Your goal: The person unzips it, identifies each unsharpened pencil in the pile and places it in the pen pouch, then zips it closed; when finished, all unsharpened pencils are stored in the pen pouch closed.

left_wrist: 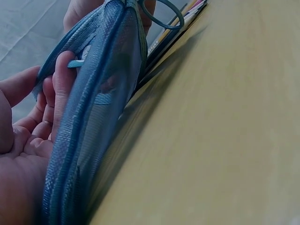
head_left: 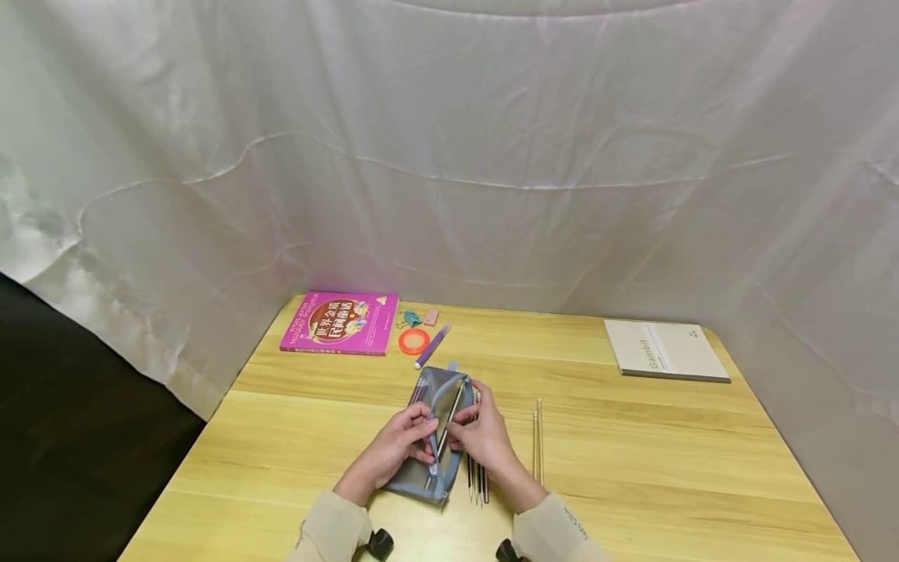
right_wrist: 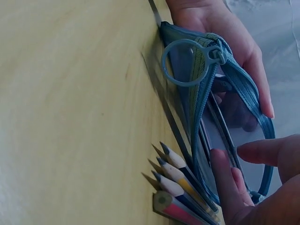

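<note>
Hands: our left hand and right hand each grip the pencil case; notebook reads "Gambit".

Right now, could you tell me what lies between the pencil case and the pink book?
In the head view, an orange tape ring and a purple pen lie between the pencil case and the pink book.
</note>
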The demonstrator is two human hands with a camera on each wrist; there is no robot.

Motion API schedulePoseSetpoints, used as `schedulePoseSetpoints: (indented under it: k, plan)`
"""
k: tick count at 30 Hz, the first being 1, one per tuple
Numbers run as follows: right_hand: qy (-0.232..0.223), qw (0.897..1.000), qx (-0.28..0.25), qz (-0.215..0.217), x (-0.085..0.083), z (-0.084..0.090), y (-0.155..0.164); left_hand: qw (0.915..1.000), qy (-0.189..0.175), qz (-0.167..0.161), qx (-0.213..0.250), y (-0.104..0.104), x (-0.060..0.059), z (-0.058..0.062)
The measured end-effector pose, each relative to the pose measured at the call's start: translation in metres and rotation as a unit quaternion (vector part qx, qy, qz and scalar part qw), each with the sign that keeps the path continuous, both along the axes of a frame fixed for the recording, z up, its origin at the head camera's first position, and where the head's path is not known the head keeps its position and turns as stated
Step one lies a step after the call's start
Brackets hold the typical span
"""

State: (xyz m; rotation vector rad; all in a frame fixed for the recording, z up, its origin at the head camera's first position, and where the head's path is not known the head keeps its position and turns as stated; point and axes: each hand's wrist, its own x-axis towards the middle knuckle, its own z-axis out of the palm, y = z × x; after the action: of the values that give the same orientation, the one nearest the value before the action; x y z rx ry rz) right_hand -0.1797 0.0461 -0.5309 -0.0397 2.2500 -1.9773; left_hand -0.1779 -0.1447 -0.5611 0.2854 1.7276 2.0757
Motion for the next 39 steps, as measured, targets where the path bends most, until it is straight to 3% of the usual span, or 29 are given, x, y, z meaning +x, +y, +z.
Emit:
schedulePoseSetpoints:
  k: [9, 20, 31, 39]
  plan:
    - [0.005, 1.0, 0.015, 0.0, -0.004, 0.001, 0.01, 0.9999, -0.004, 0.009, -0.009, 0.001, -0.001, 0.003]
    - [-0.005, 0.996, 0.073, -0.05, -0.01, 0.007, 0.041, 0.9997, 0.01, 0.019, -0.013, 0.001, -0.002, 0.012]
    - [-0.01, 0.992, 0.123, -0.011, -0.012, -0.004, 0.051, 0.9997, 0.015, 0.016, -0.014, 0.001, -0.001, 0.016]
    - [0.0, 0.99, 0.137, -0.012, -0.012, -0.008, 0.05, 0.9996, 0.016, 0.021, -0.013, 0.0, -0.002, 0.019]
